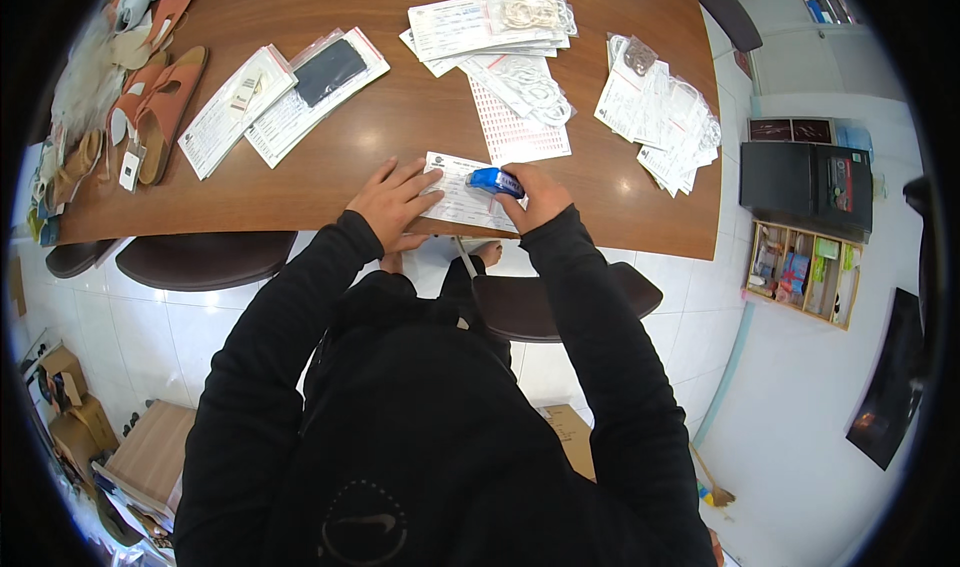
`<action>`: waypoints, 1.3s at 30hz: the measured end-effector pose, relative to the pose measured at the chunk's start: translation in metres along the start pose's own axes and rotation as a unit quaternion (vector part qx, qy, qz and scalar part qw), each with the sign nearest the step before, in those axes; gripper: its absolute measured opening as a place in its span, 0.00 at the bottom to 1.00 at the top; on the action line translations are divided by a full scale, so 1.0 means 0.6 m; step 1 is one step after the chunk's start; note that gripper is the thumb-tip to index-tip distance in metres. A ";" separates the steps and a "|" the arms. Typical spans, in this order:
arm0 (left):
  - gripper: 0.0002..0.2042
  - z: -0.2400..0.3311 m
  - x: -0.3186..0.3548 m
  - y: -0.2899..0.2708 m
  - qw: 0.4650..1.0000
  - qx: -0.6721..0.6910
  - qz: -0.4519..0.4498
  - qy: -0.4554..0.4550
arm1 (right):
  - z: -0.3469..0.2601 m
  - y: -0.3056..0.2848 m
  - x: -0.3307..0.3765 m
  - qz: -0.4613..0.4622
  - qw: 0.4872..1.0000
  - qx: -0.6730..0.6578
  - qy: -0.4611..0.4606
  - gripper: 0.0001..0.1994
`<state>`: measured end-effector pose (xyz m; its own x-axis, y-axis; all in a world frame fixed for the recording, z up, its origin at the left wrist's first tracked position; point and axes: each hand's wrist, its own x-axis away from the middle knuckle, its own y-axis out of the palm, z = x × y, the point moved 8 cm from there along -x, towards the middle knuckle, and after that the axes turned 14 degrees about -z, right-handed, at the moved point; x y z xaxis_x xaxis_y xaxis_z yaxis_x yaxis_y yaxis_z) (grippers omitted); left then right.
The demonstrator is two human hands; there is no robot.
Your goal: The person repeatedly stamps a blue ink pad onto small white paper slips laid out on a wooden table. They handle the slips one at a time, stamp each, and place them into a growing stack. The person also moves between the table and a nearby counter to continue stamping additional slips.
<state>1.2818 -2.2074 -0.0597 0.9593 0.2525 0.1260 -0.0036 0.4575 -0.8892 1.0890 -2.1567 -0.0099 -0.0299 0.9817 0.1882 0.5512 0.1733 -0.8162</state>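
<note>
A white printed card lies near the table's front edge. My left hand rests on its left end, fingers spread. My right hand grips a small, rounded, shiny blue hand-held tool over the card's upper right part. Its exact kind is unclear, and my fingers cover its right end. Whether it touches the card cannot be seen. Just beyond is a sheet with rows of small red-printed labels, partly under a pile of white cards with bagged pale cords.
Two card stacks lie at the left, the right one topped by a dark swatch. Sandals crowd the table's left end. More bagged cards lie at the right. Brown stools stand along the front edge.
</note>
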 end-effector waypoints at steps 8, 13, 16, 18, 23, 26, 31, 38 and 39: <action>0.33 -0.001 0.002 -0.001 1.000 -0.019 0.013 -0.008 | -0.031 0.014 -0.020 -0.084 0.995 0.060 0.010 0.16; 0.32 -0.001 0.003 0.000 1.000 -0.016 0.018 -0.004 | -0.051 0.017 -0.022 -0.096 0.992 0.086 -0.003 0.15; 0.32 -0.001 0.002 0.001 1.000 -0.019 0.016 -0.006 | -0.053 0.017 -0.023 -0.101 0.991 0.091 -0.006 0.14; 0.31 -0.001 0.002 0.001 1.000 -0.018 0.017 -0.006 | -0.052 0.019 -0.024 -0.107 0.990 0.094 -0.004 0.14; 0.31 -0.002 0.001 0.002 1.000 -0.018 0.011 -0.004 | -0.052 0.017 -0.022 -0.093 0.991 0.095 -0.013 0.15; 0.32 -0.003 0.001 0.002 1.000 -0.014 0.012 -0.004 | -0.040 0.021 -0.018 -0.116 0.989 0.093 0.022 0.17; 0.32 -0.003 -0.001 0.002 1.000 -0.006 0.009 -0.003 | -0.043 0.024 -0.016 -0.112 0.989 0.091 0.008 0.16; 0.33 -0.002 0.001 0.000 1.000 -0.008 0.008 -0.004 | -0.041 0.032 -0.016 -0.086 0.992 0.088 -0.018 0.14; 0.32 -0.001 0.002 -0.003 1.000 -0.011 0.016 -0.002 | -0.040 0.037 -0.016 -0.085 0.992 0.087 -0.014 0.14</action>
<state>1.2832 -2.2081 -0.0581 0.9575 0.2709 0.0995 -0.0279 0.4303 -0.9023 1.1219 -2.1644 -0.0167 -0.1348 0.9387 0.3174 0.3840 0.3448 -0.8565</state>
